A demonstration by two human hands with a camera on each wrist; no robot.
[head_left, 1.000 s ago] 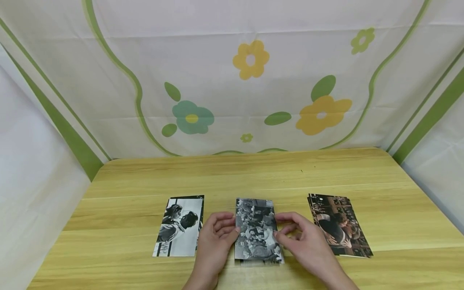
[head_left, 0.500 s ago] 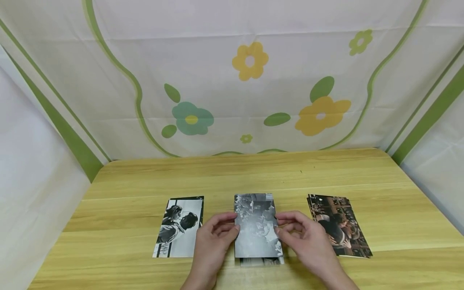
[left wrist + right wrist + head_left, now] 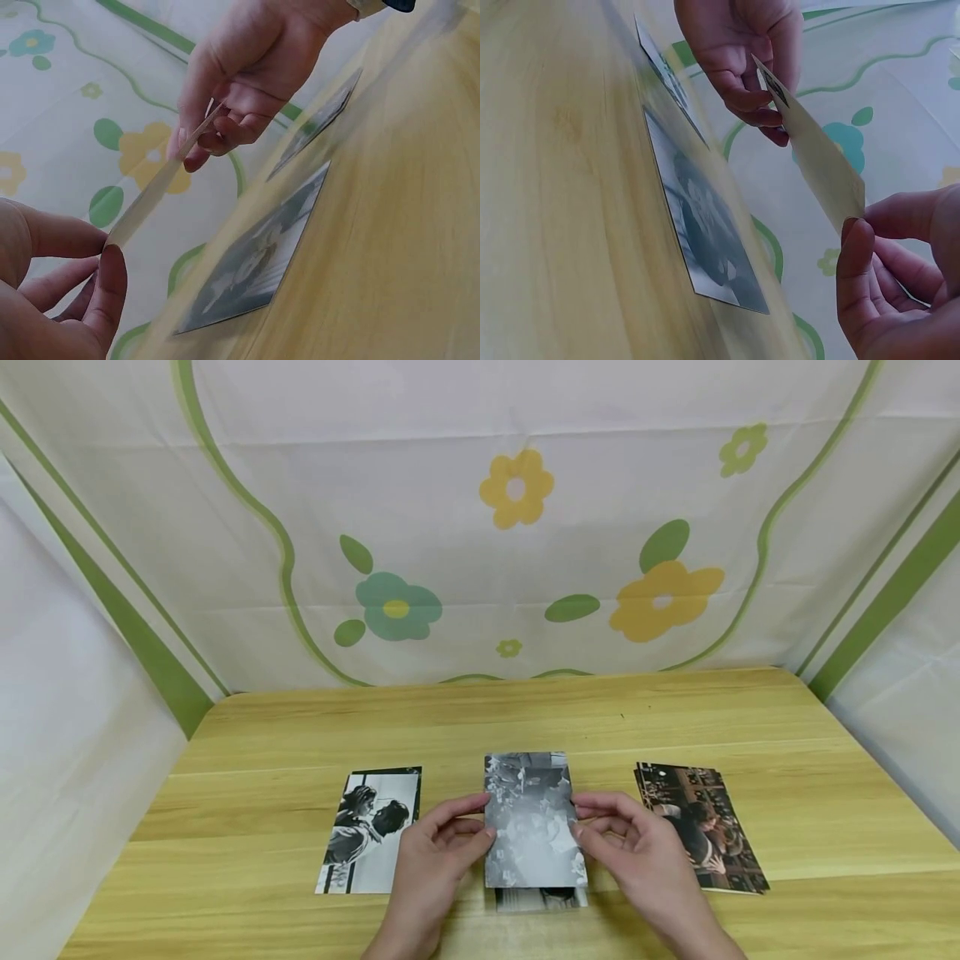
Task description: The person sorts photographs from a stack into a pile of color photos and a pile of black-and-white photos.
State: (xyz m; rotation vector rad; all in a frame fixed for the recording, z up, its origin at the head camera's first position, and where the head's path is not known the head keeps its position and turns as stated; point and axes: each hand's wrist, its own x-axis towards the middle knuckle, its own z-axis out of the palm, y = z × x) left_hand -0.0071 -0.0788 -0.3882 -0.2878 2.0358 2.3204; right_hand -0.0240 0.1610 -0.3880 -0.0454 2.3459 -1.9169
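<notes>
A black-and-white photo (image 3: 528,827) with glare on its face is held by both hands, raised off the table. My left hand (image 3: 442,852) pinches its left edge between thumb and fingers. On the opposite edge, my right hand (image 3: 637,852) pinches it the same way. Both wrist views show the held photo (image 3: 154,191) nearly edge-on, with a gap below it. Under it on the table lies another black-and-white photo (image 3: 705,217), mostly covered in the head view, where just its near strip shows.
To the left lies a small pile of photos (image 3: 375,831), a black-and-white couple on top. A pile of photos (image 3: 705,827) with a darker colour print on top lies to the right. Behind the wooden table (image 3: 450,722) hangs a white cloth (image 3: 450,485) with printed flowers.
Both hands have lifted the middle photo off the one beneath and tilted it slightly, so glare spreads over it. More of the lower photo's near edge shows. The side piles stay put.
</notes>
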